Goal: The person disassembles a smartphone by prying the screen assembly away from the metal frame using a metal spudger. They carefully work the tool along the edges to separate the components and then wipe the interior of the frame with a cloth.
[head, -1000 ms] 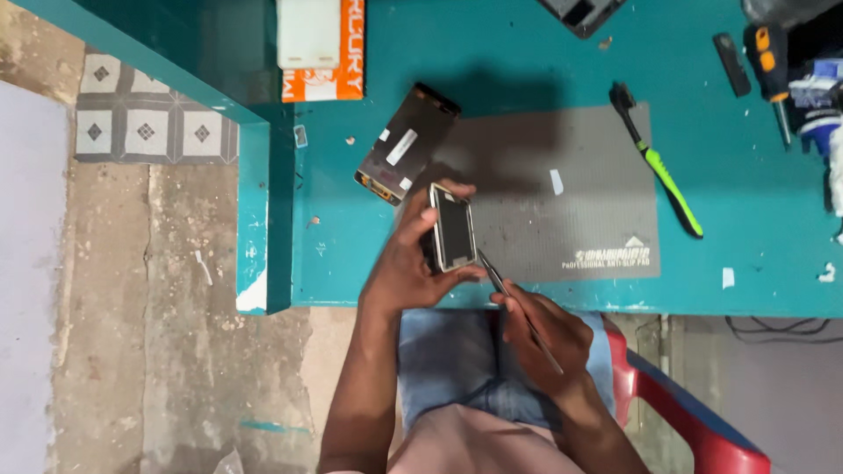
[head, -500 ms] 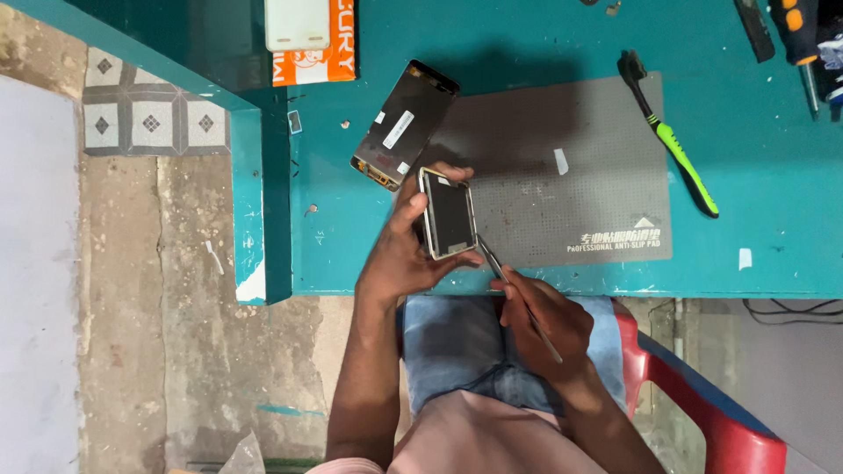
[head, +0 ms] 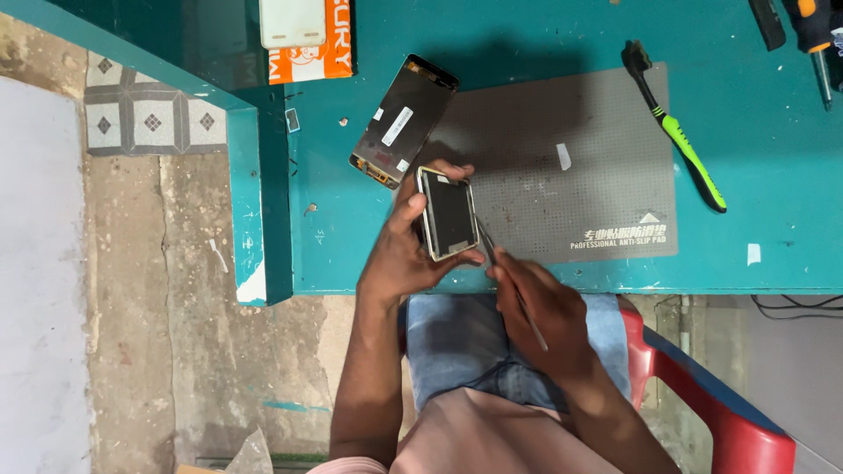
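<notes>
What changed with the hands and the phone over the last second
Very little. The left hand keeps its grip on the small phone at the table edge, and the right hand keeps the thin tool at the phone's right side. Only the camera's view shifted slightly. The loose screen panel, grey mat and green-handled brush stayed put.

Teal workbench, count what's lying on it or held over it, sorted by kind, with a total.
Phone parts: 2, the phone frame in the left hand, and the screen panel
Brushes: 1, green-handled brush
Mats: 1, grey mat
Screwdrivers: 1, orange-handled screwdriver
Total: 5
</notes>
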